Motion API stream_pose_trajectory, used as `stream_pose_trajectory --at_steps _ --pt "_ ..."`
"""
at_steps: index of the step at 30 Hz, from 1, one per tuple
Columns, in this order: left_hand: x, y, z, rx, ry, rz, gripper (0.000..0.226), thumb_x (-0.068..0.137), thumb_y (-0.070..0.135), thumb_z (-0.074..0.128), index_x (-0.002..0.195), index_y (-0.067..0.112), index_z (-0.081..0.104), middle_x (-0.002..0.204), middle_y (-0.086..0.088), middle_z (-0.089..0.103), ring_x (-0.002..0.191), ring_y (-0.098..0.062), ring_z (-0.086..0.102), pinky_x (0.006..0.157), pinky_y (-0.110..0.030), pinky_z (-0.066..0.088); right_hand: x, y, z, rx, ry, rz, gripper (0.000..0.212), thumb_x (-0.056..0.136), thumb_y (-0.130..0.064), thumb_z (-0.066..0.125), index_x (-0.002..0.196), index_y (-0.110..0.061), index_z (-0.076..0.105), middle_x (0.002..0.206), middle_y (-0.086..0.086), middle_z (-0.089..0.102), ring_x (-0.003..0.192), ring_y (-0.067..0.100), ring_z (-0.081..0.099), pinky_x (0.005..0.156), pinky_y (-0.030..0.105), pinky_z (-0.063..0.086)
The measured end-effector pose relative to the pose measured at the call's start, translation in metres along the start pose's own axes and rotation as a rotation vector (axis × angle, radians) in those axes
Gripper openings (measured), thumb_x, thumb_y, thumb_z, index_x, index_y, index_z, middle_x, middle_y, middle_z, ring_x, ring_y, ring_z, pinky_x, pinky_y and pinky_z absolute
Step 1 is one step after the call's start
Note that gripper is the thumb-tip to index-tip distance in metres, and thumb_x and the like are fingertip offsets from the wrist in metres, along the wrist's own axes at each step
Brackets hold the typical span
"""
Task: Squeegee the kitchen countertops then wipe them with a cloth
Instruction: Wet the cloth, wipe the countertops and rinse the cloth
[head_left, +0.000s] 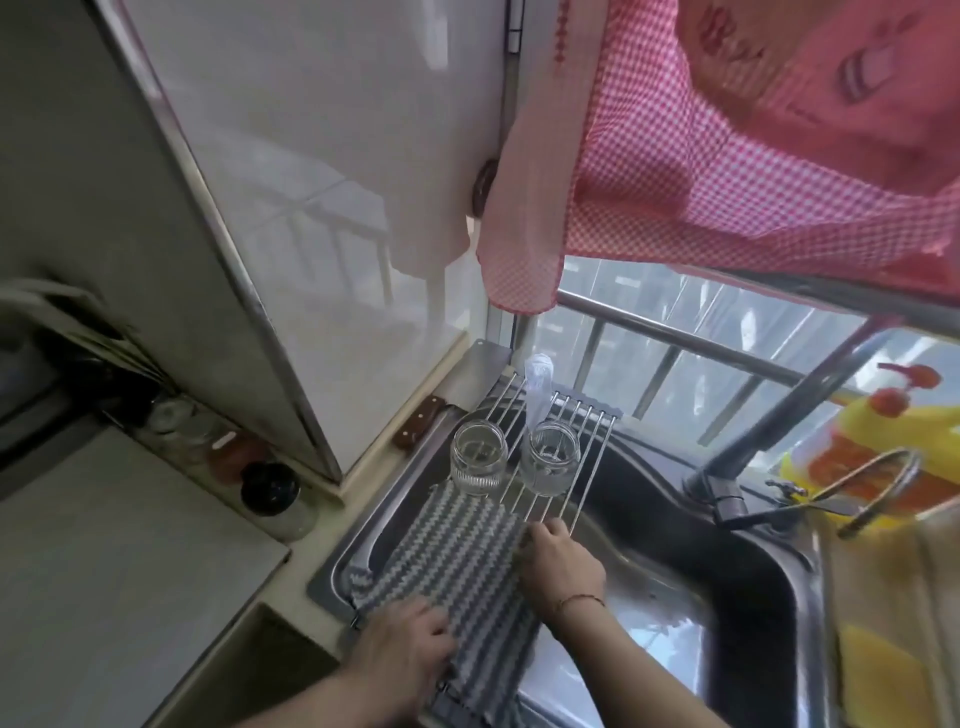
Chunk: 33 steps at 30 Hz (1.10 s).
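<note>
A grey and white striped cloth (457, 551) lies spread flat on a roll-up wire rack (566, 457) across the left part of the steel sink (675, 571). My left hand (400, 654) rests on the cloth's near edge, fingers bent onto it. My right hand (558, 564) pinches the cloth's right edge at the rack's rods. The pale countertop (93, 545) lies to the left. No squeegee is in view.
Two empty glass jars (478, 462) (550, 462) stand on the rack behind the cloth. A black faucet (727, 488) rises at the right, with a yellow bottle (872, 457) beyond. Spice jars (270, 493) line the wall. A knife (421, 423) leans near the sink corner. A pink checked cloth (727, 171) hangs overhead.
</note>
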<state>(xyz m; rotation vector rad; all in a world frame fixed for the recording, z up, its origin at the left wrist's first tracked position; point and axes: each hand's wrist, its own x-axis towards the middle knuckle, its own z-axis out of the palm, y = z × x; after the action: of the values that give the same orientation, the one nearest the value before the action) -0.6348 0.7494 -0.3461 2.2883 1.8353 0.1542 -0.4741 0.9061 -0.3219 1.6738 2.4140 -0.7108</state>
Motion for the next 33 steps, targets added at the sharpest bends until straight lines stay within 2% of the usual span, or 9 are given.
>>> stream_pose_trajectory --at_steps 4,9,12,15,20,23,27,30,33 --pt "-0.002 0.002 -0.007 -0.093 -0.082 -0.103 0.02 0.069 0.047 0.058 0.08 0.03 0.058 0.057 0.007 0.06 0.048 -0.009 0.058 0.04 -0.018 0.036 0.009 -0.005 0.002 0.014 0.036 0.053 0.023 0.098 -0.035 0.038 0.114 -0.03 0.054 0.116 -0.001 0.05 0.101 0.024 0.06 0.066 0.031 0.043" --pt "-0.013 0.005 -0.021 -0.421 0.0 -0.463 0.022 0.091 0.048 0.038 0.111 0.041 0.046 0.093 0.003 0.067 0.084 -0.016 0.065 0.071 -0.03 0.049 0.012 0.003 -0.006 0.137 0.107 -0.009 0.02 0.086 -0.046 0.053 0.083 -0.032 0.066 0.092 -0.014 0.057 0.096 0.012 0.05 0.07 0.028 0.042" --pt "-0.016 0.01 -0.036 -0.825 0.188 -0.717 0.021 0.093 0.022 0.058 0.095 0.043 0.054 0.085 0.018 0.068 0.081 0.002 0.064 0.075 -0.017 0.05 0.001 0.006 -0.014 0.688 0.11 0.029 0.016 0.079 -0.028 0.065 0.067 -0.018 0.062 0.069 -0.007 0.06 0.071 0.013 0.053 0.062 0.028 0.043" --pt "-0.018 0.006 -0.047 -1.184 0.38 -0.887 0.024 0.083 -0.009 0.065 0.079 0.016 0.067 0.079 0.005 0.072 0.083 -0.015 0.067 0.072 -0.015 0.052 -0.008 0.003 -0.026 1.017 0.038 -0.006 0.019 0.082 0.0 0.062 0.065 -0.007 0.056 0.062 0.003 0.053 0.061 0.016 0.049 0.052 0.024 0.043" --pt "-0.027 0.0 -0.071 -1.791 0.607 -1.007 0.009 0.085 -0.008 0.054 0.087 -0.002 0.06 0.097 -0.02 0.067 0.088 -0.034 0.061 0.074 -0.045 0.051 -0.018 -0.003 -0.028 1.433 -0.119 -0.119 0.024 0.079 0.005 0.059 0.069 -0.01 0.045 0.07 0.007 0.054 0.065 0.02 0.053 0.054 0.028 0.049" --pt "-0.03 -0.006 -0.082 -1.793 0.697 -0.978 0.022 0.086 -0.006 0.057 0.102 0.008 0.062 0.104 -0.013 0.069 0.094 -0.032 0.065 0.074 -0.046 0.056 -0.026 -0.001 -0.027 1.56 -0.12 -0.186 0.026 0.08 0.014 0.057 0.075 -0.009 0.048 0.072 0.009 0.056 0.069 0.023 0.052 0.061 0.031 0.046" --pt "-0.033 -0.016 -0.096 -1.502 0.608 -0.874 0.037 0.079 -0.011 0.065 0.104 0.017 0.067 0.104 -0.002 0.072 0.095 -0.018 0.069 0.073 -0.027 0.057 -0.033 -0.002 -0.045 1.655 -0.219 -0.252 0.044 0.056 -0.007 0.089 0.095 -0.003 0.069 0.086 0.019 0.067 0.078 0.027 0.066 0.068 0.035 0.058" --pt "-0.033 -0.03 -0.103 -1.046 0.399 -0.814 0.04 0.08 -0.001 0.07 0.105 0.03 0.065 0.101 0.011 0.068 0.094 -0.008 0.066 0.071 -0.017 0.055 -0.033 -0.007 -0.055 1.173 -0.08 -0.249 0.044 0.069 0.007 0.078 0.105 -0.018 0.074 0.091 0.018 0.072 0.082 0.031 0.069 0.073 0.036 0.061" --pt "-0.035 -0.047 -0.109 -0.474 0.307 -0.665 0.022 0.083 0.018 0.071 0.101 0.032 0.067 0.09 0.025 0.054 0.084 0.004 0.055 0.066 -0.015 0.047 -0.032 -0.014 -0.061 0.67 0.072 -0.326 0.045 0.075 0.001 0.078 0.089 -0.042 0.071 0.079 -0.011 0.075 0.076 0.008 0.071 0.071 0.021 0.059"
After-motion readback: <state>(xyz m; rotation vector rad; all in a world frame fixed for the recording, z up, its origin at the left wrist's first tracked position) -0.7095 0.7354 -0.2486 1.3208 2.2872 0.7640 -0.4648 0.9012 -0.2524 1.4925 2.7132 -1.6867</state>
